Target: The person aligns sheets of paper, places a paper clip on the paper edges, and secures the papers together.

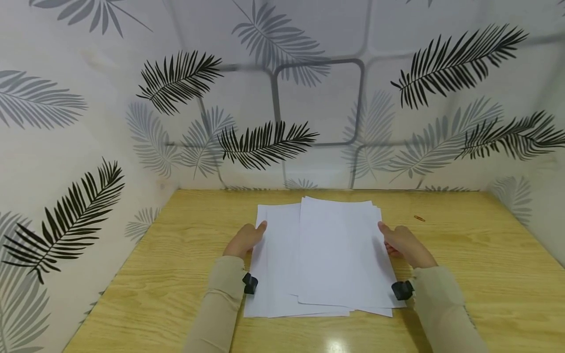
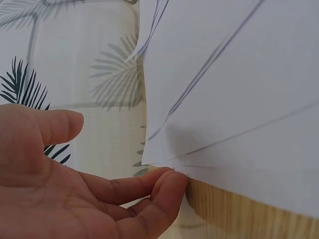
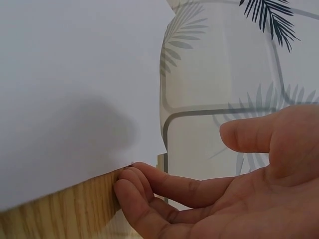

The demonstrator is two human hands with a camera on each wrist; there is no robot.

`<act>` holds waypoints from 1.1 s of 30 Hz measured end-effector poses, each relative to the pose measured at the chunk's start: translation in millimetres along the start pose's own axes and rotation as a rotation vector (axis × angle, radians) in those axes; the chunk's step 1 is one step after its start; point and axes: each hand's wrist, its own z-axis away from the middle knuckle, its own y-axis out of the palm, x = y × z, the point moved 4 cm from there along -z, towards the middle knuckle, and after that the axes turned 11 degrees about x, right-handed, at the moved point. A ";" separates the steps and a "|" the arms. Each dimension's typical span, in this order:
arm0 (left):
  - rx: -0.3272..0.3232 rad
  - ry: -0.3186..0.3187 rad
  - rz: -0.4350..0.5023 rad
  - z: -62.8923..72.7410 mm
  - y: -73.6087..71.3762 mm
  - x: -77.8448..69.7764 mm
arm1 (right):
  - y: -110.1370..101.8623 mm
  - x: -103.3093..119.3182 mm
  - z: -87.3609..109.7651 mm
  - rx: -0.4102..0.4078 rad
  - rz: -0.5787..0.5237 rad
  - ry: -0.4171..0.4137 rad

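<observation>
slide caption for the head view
Left hand and right hand at opposite edges of overlapping white paper sheets on a yellow wood-grain table, orange paperclip at right

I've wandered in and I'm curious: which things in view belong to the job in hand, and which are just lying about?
In the job:
White paper sheets
Left hand and right hand, touching the sheets' edges

Seemingly just lying about:
Orange paper clip, untouched, apart from the sheets on the wooden table

No legible txt, nos., or brand lbls.
</observation>
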 end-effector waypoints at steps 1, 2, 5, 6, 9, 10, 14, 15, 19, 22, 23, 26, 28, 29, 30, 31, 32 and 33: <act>-0.002 0.003 -0.006 0.5 0.1 -0.9 | 0.2 0.3 0.1 0.002 -0.002 -0.009; -0.005 0.005 -0.014 0.8 0.2 -1.7 | 0.5 0.7 0.1 0.004 -0.002 -0.014; -0.006 0.004 -0.028 0.1 0.8 -2.6 | 1.7 2.1 -0.4 0.010 -0.020 -0.024; -0.007 0.004 -0.035 -0.5 0.9 -2.5 | 2.1 2.6 -0.8 0.008 -0.024 -0.024; -0.009 0.005 -0.029 -1.1 1.3 -2.5 | 3.2 4.2 -1.7 0.001 -0.030 -0.018; -0.009 0.007 -0.029 -1.2 1.4 -2.7 | 3.6 4.7 -1.7 -0.001 -0.027 -0.014; -0.003 0.010 -0.018 -1.2 3.0 -4.8 | 5.8 6.9 -0.9 0.007 -0.028 -0.020; -0.001 0.010 -0.020 -1.7 3.6 -4.9 | 6.3 7.6 -0.5 0.010 -0.030 -0.023; 0.005 0.013 -0.027 -4.3 6.4 -5.9 | 8.0 9.2 0.4 0.013 -0.037 -0.031; 0.010 0.022 -0.034 -7.4 9.2 -6.2 | 8.3 9.0 0.5 0.013 -0.030 -0.031; 0.010 0.026 -0.034 -7.8 10.1 -6.4 | 8.5 8.7 0.3 0.013 -0.024 -0.031; 0.011 0.035 -0.035 -7.8 12.1 -7.5 | 9.1 8.7 -0.3 0.011 -0.019 -0.027; 0.012 0.034 -0.024 -7.1 13.2 -8.6 | 9.5 9.0 -1.3 0.007 -0.016 -0.018; 0.016 0.033 -0.019 -7.0 13.7 -9.3 | 9.8 9.3 -1.9 0.005 -0.015 -0.014; 0.019 0.033 -0.017 -7.0 14.2 -10.1 | 9.9 9.8 -2.2 0.002 -0.018 -0.009; 0.022 0.033 -0.014 -7.2 14.7 -10.7 | 10.0 10.2 -2.5 0.000 -0.019 -0.007; 0.023 0.033 -0.014 -7.8 15.1 -11.1 | 10.2 10.5 -2.7 -0.003 -0.018 -0.005; 0.024 0.034 -0.011 -8.4 15.5 -11.4 | 10.2 10.6 -3.1 -0.004 -0.015 -0.006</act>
